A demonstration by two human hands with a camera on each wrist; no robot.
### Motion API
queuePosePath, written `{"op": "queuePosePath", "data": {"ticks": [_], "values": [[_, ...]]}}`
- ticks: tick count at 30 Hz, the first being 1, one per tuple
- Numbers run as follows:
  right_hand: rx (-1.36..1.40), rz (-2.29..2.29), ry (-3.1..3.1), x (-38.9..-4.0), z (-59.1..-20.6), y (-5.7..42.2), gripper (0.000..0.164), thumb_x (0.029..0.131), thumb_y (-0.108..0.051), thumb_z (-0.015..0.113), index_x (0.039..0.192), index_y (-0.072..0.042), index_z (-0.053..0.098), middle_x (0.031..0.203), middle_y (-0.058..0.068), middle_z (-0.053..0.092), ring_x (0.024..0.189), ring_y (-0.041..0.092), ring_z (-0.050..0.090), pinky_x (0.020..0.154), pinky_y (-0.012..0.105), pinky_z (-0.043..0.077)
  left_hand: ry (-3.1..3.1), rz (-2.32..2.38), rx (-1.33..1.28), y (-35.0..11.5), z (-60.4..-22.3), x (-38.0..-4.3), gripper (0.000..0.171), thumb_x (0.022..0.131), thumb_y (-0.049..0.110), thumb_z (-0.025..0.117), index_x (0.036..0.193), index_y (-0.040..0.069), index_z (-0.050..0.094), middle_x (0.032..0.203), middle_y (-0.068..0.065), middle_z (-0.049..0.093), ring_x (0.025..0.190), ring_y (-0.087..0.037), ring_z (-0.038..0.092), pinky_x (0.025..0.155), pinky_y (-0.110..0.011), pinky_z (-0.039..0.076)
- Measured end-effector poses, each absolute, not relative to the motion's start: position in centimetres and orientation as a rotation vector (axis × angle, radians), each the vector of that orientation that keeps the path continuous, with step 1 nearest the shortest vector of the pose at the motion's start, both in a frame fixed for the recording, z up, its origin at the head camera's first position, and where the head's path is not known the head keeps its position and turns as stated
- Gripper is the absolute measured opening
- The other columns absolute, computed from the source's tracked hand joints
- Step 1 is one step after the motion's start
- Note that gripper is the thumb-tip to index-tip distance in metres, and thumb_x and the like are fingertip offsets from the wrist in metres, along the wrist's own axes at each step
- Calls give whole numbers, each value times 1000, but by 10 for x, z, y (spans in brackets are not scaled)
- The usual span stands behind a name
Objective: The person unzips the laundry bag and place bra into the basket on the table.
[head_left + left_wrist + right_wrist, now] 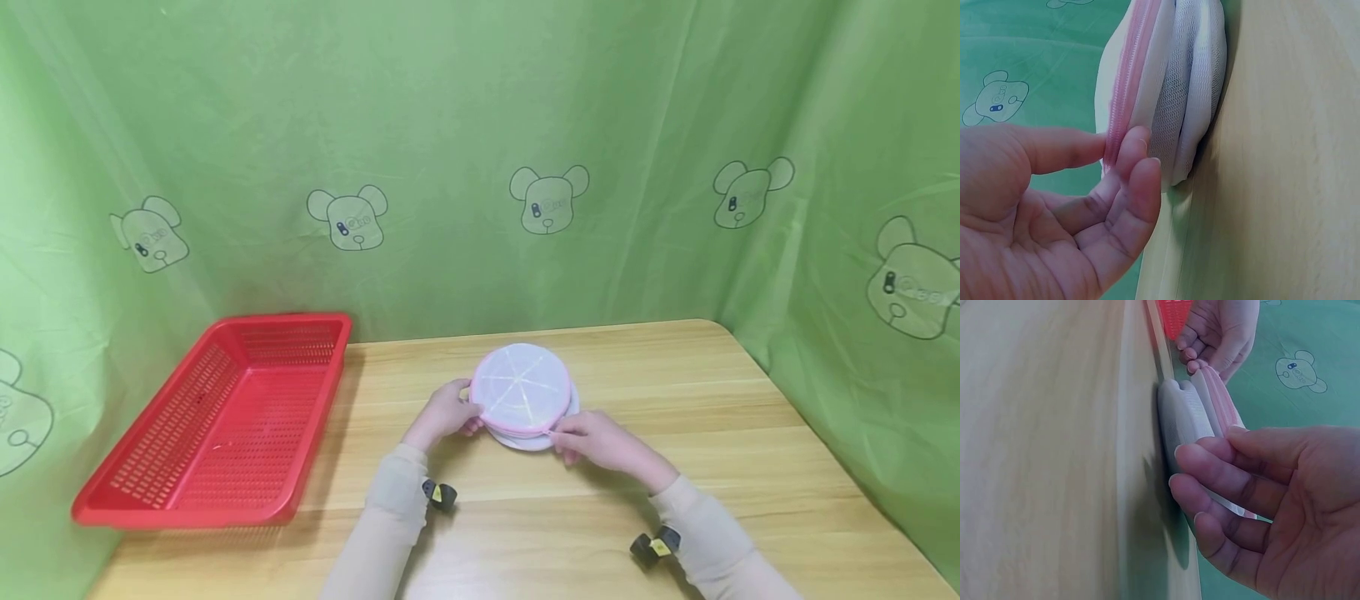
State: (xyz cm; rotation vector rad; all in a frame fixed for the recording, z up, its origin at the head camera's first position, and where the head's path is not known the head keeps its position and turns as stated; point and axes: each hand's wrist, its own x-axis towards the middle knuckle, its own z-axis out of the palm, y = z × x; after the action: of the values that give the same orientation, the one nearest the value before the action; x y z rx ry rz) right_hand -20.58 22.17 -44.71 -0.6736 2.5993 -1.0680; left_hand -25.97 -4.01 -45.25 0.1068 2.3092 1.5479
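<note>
A round white mesh laundry bag [522,385] with a pink zipper and pale lines radiating across its top lies on the table. Its paler mesh underside spreads out below the zipped rim. At the rim's left side, my left hand [450,410] pinches the pink zipper band [1127,81] between thumb and forefinger, the other fingers curled beneath. My right hand [596,439] pinches the front right of the same rim, at the zipper. In the right wrist view, the thumb and forefinger of that hand [1272,494] meet on the pink edge, and its remaining fingers bend beside the mesh.
A red perforated plastic basket [225,425] stands on the left of the wooden table [675,375]. Green curtains [450,108] with printed bear heads hang behind and along both sides. Each sleeve carries a small black wrist camera [442,495].
</note>
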Motion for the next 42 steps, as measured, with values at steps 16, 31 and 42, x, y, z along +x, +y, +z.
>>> {"op": "queuePosePath", "data": {"ticks": [16,31,42], "values": [[-651,-1107,2583,-203,-456,208,28,99,-22,54,79,-4,64,68,6,65,62,12,59,57,21,51,2297,1542,125,-36,-452,-258,59,93,10,60,145,-4,36,76,-12,69,63,-18,64,59,-27,60],[-634,-1135,2599,-198,-460,198,28,98,-22,55,78,-4,64,66,6,65,61,12,57,56,20,50,2294,1539,148,-31,-457,-256,65,93,12,61,148,-5,31,78,-13,70,62,-17,65,59,-29,60],[-645,-1122,2608,-199,-460,197,29,99,-24,54,78,-5,64,65,5,65,60,12,57,56,20,49,2277,1575,150,-29,-454,-256,65,92,6,61,149,-3,30,78,-14,70,59,-15,63,59,-29,61]]}}
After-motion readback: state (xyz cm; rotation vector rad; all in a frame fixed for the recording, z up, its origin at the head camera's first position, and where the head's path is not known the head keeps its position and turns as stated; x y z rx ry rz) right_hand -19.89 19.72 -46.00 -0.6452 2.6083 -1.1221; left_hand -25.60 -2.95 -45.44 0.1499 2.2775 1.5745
